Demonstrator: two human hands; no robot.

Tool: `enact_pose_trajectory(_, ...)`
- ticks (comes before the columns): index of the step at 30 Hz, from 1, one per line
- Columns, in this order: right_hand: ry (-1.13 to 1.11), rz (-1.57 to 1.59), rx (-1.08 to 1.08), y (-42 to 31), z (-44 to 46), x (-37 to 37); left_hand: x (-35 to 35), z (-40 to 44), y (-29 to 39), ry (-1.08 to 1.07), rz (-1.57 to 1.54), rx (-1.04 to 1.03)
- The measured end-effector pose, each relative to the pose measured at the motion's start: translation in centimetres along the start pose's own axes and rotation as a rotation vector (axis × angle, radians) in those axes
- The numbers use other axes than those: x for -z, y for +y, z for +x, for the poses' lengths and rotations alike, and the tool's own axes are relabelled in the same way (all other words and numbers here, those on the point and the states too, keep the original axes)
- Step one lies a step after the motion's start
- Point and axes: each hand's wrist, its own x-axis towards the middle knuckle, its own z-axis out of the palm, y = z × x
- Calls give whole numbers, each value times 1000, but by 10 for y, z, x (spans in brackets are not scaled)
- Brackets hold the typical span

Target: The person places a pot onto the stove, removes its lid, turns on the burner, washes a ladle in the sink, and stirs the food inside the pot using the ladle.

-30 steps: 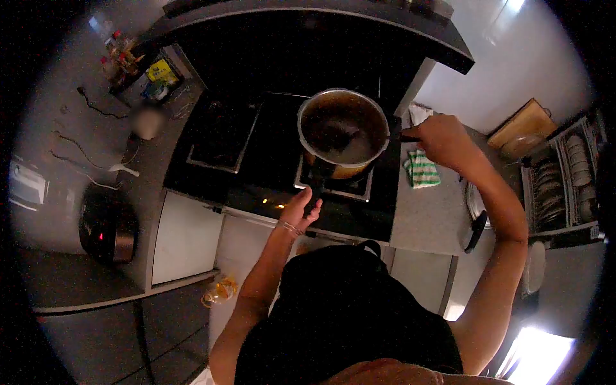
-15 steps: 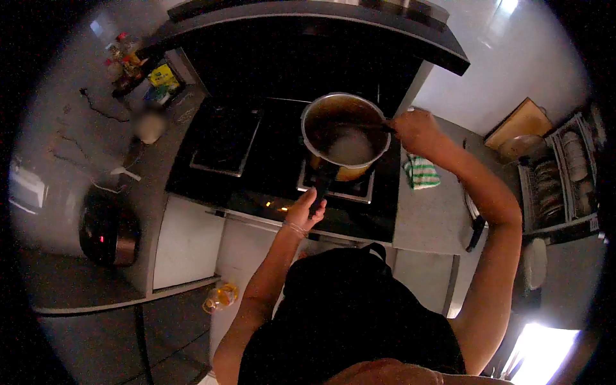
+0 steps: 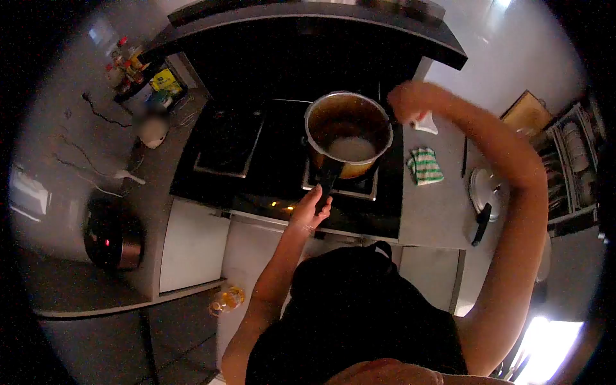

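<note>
A deep metal pot [image 3: 359, 168] stands over the right burner of the black stove, its inner walls brown and something pale at its bottom. My left hand [image 3: 314, 208] is wrapped round the pot's black handle [image 3: 328, 174], which points toward me. Raised beside the pot's upper right rim, my right hand [image 3: 412, 101] has its fingers curled downward; it is blurred, and whatever it grips cannot be made out. A green and white striped cloth [image 3: 425, 167] lies on the counter to the right of the stove.
On the right counter lie a metal lid [image 3: 482, 189] with a black handle, a cutting board [image 3: 526, 113] and a dish rack [image 3: 573, 160]. At the left are a rice cooker [image 3: 112, 234], cables and bottles [image 3: 125, 64]. A bottle [image 3: 228, 299] stands low near the cabinets.
My right hand has risen from beside the pot's rim, with the elbow swung outward. The dark utensil seen across the pot half a second ago no longer shows there. My left hand keeps its hold.
</note>
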Motion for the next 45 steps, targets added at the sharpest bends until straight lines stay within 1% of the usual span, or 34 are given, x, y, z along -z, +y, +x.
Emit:
enact_pose_trajectory(2,-430,108,-50,25,9,26,0,1,-1,18,-11,7)
enact_pose_trajectory(3,-462,400,-143,33,9,26,1,2,-1,24,-17,7)
enact_pose_trajectory(5,-590,663,-86,52,17,12,4,3,-2,5,-19,2)
enact_pose_trajectory(8,-575,1011,-1,59,14,-10,7,4,-3,-37,16,-20)
enact_pose_trajectory(9,-559,1050,22,61,12,-12,7,5,-2,-55,35,-30)
enact_pose_trajectory(11,-527,1128,70,62,6,-15,8,5,-2,-11,17,-10)
enact_pose_trajectory(14,-313,1049,67,71,-15,-15,6,1,-3,21,1,0)
enact_pose_trajectory(17,23,708,60,50,-40,-6,8,2,-1,18,12,0)
enact_pose_trajectory(20,764,147,239,45,-14,-62,5,-1,-2,38,21,-4)
enact_pose_trajectory(23,372,261,-16,-1,-18,-43,4,-1,0,18,37,4)
enact_pose_trajectory(26,482,191,77,-24,-16,-50,0,-3,1,36,46,0)
enact_pose_trajectory(29,537,168,190,-31,-26,-53,2,-3,0,29,51,-11)
enact_pose_trajectory(32,482,134,212,-22,-58,-45,5,-2,-1,35,44,-10)
enact_pose_trajectory(35,440,91,177,0,-72,-43,2,-1,0,37,70,-12)
enact_pose_trajectory(38,426,91,100,11,-66,-48,2,0,0,60,73,-14)
enact_pose_trajectory(40,499,142,71,8,-49,-64,2,-1,-1,82,64,-8)
enact_pose_trajectory(42,569,180,44,-3,-38,-65,0,-1,0,104,59,6)
enact_pose_trajectory(45,564,215,52,-16,-19,-73,0,-2,0,65,68,-17)
